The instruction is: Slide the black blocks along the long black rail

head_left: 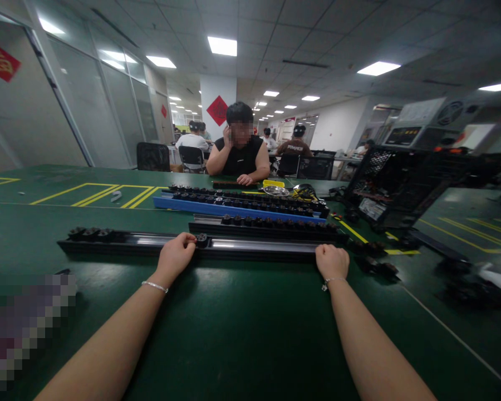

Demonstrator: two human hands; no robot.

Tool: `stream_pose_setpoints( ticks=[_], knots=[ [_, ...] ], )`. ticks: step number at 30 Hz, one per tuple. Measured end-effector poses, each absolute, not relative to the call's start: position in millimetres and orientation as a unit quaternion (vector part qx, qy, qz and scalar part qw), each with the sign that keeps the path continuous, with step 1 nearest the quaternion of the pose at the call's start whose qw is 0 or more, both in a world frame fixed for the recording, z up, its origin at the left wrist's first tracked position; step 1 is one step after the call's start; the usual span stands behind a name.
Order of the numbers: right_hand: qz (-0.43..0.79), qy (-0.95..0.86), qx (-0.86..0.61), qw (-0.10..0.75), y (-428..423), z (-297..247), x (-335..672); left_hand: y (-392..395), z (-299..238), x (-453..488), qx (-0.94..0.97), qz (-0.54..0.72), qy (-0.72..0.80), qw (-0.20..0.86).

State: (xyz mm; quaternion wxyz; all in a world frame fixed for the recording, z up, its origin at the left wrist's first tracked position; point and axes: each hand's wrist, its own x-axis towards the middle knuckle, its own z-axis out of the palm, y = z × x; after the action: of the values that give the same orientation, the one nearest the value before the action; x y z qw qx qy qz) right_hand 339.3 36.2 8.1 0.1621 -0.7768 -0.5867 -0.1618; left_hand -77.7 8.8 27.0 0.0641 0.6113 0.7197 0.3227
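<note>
The wheel [201,240] sits just right of my left hand [177,252] (pinched up, can't tell if it's got hold), on a left-to-right rail [263,245] my right hand [333,260] grips.

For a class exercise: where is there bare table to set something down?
Green table shows bare between the left forearm and right forearm, short of the near rail, and right of the right forearm, short of the black parts. Crowded: beyond the near rail, around the blue rail and open case.
</note>
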Motion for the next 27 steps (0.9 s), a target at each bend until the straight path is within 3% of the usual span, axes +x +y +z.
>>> stream_pose_setpoints(
  ticks=[27],
  knots=[
    [-0.164, -0.585, -0.779, 0.153, 34.3, 9.6, 337.2, 7.6, 29.3, -61.9, 0.683, 0.29, 0.666, 0.08]
  ],
)
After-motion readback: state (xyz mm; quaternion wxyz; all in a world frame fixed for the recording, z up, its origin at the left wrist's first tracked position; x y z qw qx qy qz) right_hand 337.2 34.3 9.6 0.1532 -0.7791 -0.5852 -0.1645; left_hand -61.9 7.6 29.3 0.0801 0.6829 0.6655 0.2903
